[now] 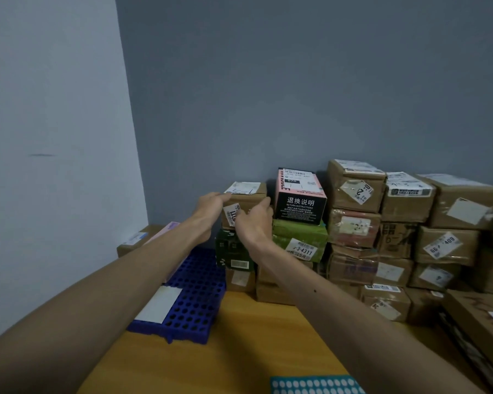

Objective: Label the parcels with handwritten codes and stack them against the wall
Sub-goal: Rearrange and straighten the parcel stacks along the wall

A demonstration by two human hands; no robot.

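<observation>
Grey wall [296, 95] is straight ahead of both hands. The parcel stack [404, 228] runs along it, off to the right of the right hand. The wooden surface [254, 336] is under the forearms, and the blue perforated tray [199, 294] sits below the left forearm.

- **Task item:** the small brown parcel [258, 194] is between the two hands, on top of the leftmost column. It rests on the dark green box [231, 251], and its back looks close to the wall.
- **Axis:** its long axis seems to run left-right along the wall, though that is hard to confirm.
- **Neighbour:** the pink-and-black box [299, 194] is just beyond the right hand's fingertips. The gap to the parcel is narrow or gone.
- **Left hand** [209, 206]: fingers are nearly straight, laid against the parcel's upper left edge. It touches rather than grips.
- **Right hand** [254, 223]: cupped over the front face, with fingers curled to the front right corner. It partly covers the front label [231, 214].

Both hands are equally near the parcel.

My read is that this is the seating step. The next move is a push away from the hands, squaring the parcel to the wall. The risk is nudging the pink-and-black box.
</observation>
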